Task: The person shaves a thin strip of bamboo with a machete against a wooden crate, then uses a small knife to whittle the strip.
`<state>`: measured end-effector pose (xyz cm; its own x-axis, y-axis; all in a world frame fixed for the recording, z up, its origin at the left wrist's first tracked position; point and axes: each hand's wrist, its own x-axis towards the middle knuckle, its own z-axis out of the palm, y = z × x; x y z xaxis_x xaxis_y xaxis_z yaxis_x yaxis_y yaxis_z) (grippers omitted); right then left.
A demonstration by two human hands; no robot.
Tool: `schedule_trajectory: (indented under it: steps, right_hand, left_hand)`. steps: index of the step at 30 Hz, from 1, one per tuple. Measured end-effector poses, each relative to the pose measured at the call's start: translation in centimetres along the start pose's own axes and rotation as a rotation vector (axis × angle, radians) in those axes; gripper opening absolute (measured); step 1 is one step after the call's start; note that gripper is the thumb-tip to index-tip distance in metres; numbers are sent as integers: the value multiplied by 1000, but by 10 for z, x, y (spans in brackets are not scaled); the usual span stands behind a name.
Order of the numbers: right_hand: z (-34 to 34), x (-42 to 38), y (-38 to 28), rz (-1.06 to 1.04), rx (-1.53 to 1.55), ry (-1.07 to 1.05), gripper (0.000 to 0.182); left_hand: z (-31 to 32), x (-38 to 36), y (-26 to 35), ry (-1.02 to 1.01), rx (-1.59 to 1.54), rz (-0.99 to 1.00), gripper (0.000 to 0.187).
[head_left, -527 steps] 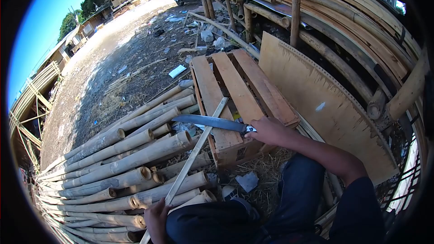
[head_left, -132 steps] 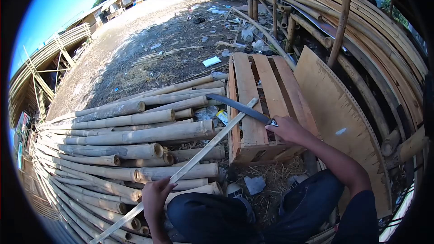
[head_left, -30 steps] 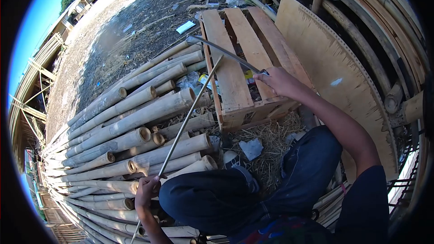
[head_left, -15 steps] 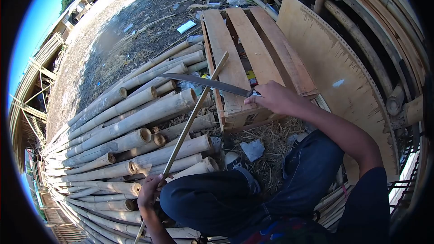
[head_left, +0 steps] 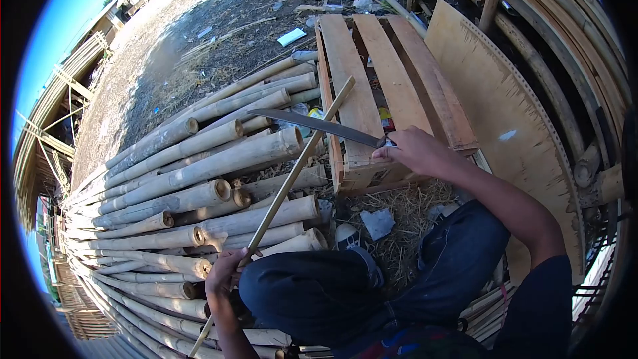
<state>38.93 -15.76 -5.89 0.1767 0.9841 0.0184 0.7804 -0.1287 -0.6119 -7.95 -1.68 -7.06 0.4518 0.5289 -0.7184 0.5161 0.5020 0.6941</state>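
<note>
My right hand [head_left: 409, 146] is closed round the handle of a long knife [head_left: 319, 125], whose blade points left and crosses a thin bamboo strip [head_left: 282, 194]. Near the knees, my left hand [head_left: 227, 270] grips the lower part of that strip. The strip slants up to the right, and its top end lies over the edge of a slatted wooden crate [head_left: 352, 80]. Blade and strip meet or overlap near the crate's left side; whether they touch is hard to tell.
Many cut bamboo poles [head_left: 199, 167] fan out on the left, open ends toward me. A plywood sheet [head_left: 495, 119] leans right of the crate. A stone fragment [head_left: 378, 224] lies on straw near my feet. More bamboo is stacked at the upper right.
The view has shifted slightly, so the crate and poles appear farther right. Both hands keep their grips, and the knife still crosses the strip near the crate.
</note>
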Motion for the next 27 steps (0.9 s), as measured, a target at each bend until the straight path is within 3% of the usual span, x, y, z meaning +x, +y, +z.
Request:
schedule_trajectory:
  steps: [3, 5, 8, 9, 10, 11, 12, 14, 18, 20, 21, 26, 27]
  right_hand:
    - [-13, 13, 13, 102, 7, -53, 62]
    - [-23, 21, 21, 404, 70, 6, 60]
    - [-26, 11, -1, 465, 188, -78, 61]
    - [-24, 6, -4, 466, 191, -74, 61]
    - [-22, 2, -6, 340, 67, -91, 62]
    - [-19, 0, -7, 212, -56, -108, 63]
    - [-16, 2, 7, 214, -49, -110, 63]
    - [-8, 8, 43, 43, -18, 15, 62]
    - [-21, 8, 11, 205, 82, 54, 62]
    - [-23, 3, -10, 371, 4, -116, 46]
    - [-17, 1, -3, 232, -127, -115, 47]
    - [-30, 9, 10, 238, 35, 23, 49]
    - [-31, 12, 10, 316, 13, -6, 47]
  left_hand:
    - [3, 2, -7, -65, -113, -9, 39]
    - [12, -2, -6, -32, -132, 3, 39]
    - [12, -5, -7, 13, -137, 71, 39]
    - [8, -6, -8, 36, -136, 125, 38]
    - [2, -3, -7, 37, -131, 123, 38]
    - [-4, 2, -8, -63, -149, 55, 38]
    - [-8, 5, -10, -161, -169, -17, 38]
    - [-3, 7, -17, -100, -168, -7, 38]
    - [15, -1, 0, 12, -107, -8, 38]
    - [-2, 12, -15, -16, -104, 1, 38]
    - [-5, 15, -17, -38, -107, 5, 38]
    - [-3, 7, -16, -89, -96, 36, 40]
    - [4, 4, -10, -40, -93, 35, 41]
